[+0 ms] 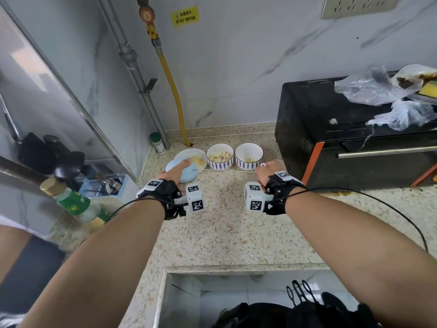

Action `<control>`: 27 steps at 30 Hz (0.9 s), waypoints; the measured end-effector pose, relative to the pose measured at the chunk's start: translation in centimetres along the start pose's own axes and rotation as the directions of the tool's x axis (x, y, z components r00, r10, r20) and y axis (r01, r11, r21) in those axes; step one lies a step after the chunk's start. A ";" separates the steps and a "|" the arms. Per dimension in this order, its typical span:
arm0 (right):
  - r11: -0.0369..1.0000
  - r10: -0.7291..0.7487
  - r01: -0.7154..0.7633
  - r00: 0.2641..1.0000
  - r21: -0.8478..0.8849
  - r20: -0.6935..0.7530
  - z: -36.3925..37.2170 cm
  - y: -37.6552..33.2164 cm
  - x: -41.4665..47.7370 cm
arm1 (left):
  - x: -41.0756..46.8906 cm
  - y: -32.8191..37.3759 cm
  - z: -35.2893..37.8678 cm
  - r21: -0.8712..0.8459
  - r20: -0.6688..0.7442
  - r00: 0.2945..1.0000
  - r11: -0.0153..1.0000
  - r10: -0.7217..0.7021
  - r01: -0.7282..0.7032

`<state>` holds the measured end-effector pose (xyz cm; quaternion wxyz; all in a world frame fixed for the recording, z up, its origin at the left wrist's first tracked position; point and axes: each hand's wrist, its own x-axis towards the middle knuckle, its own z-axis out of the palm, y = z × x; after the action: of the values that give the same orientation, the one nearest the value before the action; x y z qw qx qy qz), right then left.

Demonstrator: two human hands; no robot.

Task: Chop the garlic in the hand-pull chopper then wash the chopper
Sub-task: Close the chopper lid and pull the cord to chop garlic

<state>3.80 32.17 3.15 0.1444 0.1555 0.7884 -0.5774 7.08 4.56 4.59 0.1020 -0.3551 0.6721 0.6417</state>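
Hidden/unclear: L hand [177, 168] fingertips are out of sight behind the chopper [189, 175]. R hand [267, 173] fingers are curled, pinching a small white piece [263, 165]; can't tell what it is. A thin line runs from the chopper twd the R hand; cord or counter seam, can't tell. Sink [163, 294] is cut off at the near edge. Both wrists carry black straps w/ white marker cubes [195, 196].

Writing: yellow wall sticker [185, 16] has dark print, too small to read. Bottle [71, 201] far left has a green label, text illegible.

Chopper: pale blue lid, clear cup, tipped on its side at far-centre of the speckled counter [224, 228], gripped by the L hand. Yellowish garlic bits [199, 161] show thru the cup. Just right of it are two white bowls w/ blue stripes: the mid bowl [220, 157] holds whole cloves, the right bowl [248, 156] a few yellow scraps. A black oven [331, 143] stands further right.
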 end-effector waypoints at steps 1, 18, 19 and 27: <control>0.997 -0.016 0.015 1.000 0.074 0.023 0.6 -0.1 -0.3 | -0.3 0.0 0.2 -0.006 0.000 1.000 1.000 0.007 -0.007; 0.959 -0.041 -0.010 0.984 0.282 0.172 2.4 -3.1 -3.3 | -2.5 1.1 3.9 0.092 0.141 0.989 0.994 0.044 -0.058; 0.965 -0.001 -0.036 0.990 0.259 0.140 1.4 -2.5 -2.6 | -1.9 1.2 2.9 0.060 0.141 0.989 0.997 0.044 -0.053; 0.939 -0.021 -0.041 0.984 0.342 0.176 2.2 -1.9 -3.6 | -1.6 2.0 0.3 0.002 0.158 0.987 0.999 0.035 -0.036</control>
<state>6.37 29.21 5.61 0.1874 0.1306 0.6583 -0.7172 6.91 5.26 7.10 0.1444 -0.2909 0.6698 0.6677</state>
